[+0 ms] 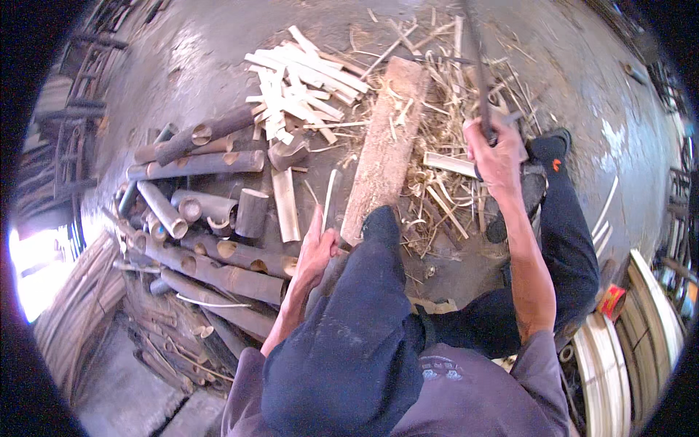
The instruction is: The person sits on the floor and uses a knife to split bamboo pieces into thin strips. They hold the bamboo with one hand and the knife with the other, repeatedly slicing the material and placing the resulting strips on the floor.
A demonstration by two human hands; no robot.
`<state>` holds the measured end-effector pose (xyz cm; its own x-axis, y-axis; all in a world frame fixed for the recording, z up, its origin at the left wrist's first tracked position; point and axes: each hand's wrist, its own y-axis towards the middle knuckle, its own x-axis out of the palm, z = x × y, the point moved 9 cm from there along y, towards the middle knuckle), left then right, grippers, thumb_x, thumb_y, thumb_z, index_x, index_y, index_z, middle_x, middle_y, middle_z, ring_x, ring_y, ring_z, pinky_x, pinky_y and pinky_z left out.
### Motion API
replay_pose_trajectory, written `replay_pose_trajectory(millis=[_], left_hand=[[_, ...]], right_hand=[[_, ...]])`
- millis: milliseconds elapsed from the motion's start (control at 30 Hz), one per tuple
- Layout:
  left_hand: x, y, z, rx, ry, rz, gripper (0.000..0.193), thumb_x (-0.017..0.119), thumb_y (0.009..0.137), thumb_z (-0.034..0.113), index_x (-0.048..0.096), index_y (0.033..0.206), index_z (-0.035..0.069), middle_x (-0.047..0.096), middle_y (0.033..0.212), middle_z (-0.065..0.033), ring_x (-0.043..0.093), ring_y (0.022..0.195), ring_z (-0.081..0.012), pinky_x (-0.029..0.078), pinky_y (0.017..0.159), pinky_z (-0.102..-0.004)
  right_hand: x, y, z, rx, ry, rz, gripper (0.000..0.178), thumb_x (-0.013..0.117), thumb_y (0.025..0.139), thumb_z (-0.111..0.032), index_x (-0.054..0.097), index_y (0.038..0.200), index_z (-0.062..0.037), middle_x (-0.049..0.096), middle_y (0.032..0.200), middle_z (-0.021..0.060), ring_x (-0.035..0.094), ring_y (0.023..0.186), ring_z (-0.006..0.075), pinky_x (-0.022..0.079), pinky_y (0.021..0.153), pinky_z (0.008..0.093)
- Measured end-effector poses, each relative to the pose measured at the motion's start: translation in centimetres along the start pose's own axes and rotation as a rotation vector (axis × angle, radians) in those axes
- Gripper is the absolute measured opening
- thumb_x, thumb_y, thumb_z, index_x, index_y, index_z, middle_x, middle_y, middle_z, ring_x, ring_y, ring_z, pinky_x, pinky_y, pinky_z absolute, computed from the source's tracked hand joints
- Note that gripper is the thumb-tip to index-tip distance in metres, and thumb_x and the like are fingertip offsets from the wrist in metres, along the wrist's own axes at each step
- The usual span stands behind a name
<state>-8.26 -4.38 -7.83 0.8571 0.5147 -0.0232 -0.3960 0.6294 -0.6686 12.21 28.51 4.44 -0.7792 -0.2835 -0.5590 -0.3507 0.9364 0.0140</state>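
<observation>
My left hand [318, 247] is closed around a thin pale bamboo strip [331, 195], which sticks up past my fingers beside the wooden board. The raised right hand [497, 156] grips a long, dark, narrow knife [477, 62], its far end pointing away from me and smeared by motion. Between my hands lies a long rough wooden board [386, 138] with shavings on it. My dark-shod foot [381, 226] rests on its near end. A split bamboo piece [286, 205] lies left of the strip, apart from my hand.
Several cut bamboo tubes [196, 164] are heaped at the left. A pile of pale split slats [291, 84] lies beyond them. Shavings [444, 193] litter the floor right of the board. Long bamboo lengths [601, 371] and a red packet [611, 301] are at the lower right.
</observation>
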Motion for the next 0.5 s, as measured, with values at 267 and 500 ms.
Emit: replay_pose_trajectory(millis=[267, 500], left_hand=[[-3.6, -1.5, 3.6, 0.226, -0.443, 0.024, 0.023, 0.055, 0.091, 0.004, 0.052, 0.114, 0.003, 0.061, 0.1, -0.0072, 0.059, 0.086, -0.0149, 0.049, 0.078, -0.0303], [-3.4, -2.7, 0.2, 0.183, 0.121, 0.382, 0.032, 0.055, 0.09, 0.021, 0.046, 0.113, 0.0, 0.057, 0.088, -0.0187, 0.057, 0.089, -0.0289, 0.045, 0.081, -0.0421]], right_hand=[[9.1, -0.4, -5.8, -0.129, 0.512, 0.095, 0.025, 0.054, 0.096, -0.028, 0.058, 0.083, -0.0062, 0.061, 0.082, 0.0019, 0.055, 0.077, 0.0128, 0.044, 0.074, 0.0322], [14.6, -5.7, 9.5, 0.152, 0.089, -0.127, 0.028, 0.063, 0.091, -0.024, 0.061, 0.102, 0.0016, 0.065, 0.092, 0.0092, 0.061, 0.084, 0.0191, 0.048, 0.08, 0.0348]])
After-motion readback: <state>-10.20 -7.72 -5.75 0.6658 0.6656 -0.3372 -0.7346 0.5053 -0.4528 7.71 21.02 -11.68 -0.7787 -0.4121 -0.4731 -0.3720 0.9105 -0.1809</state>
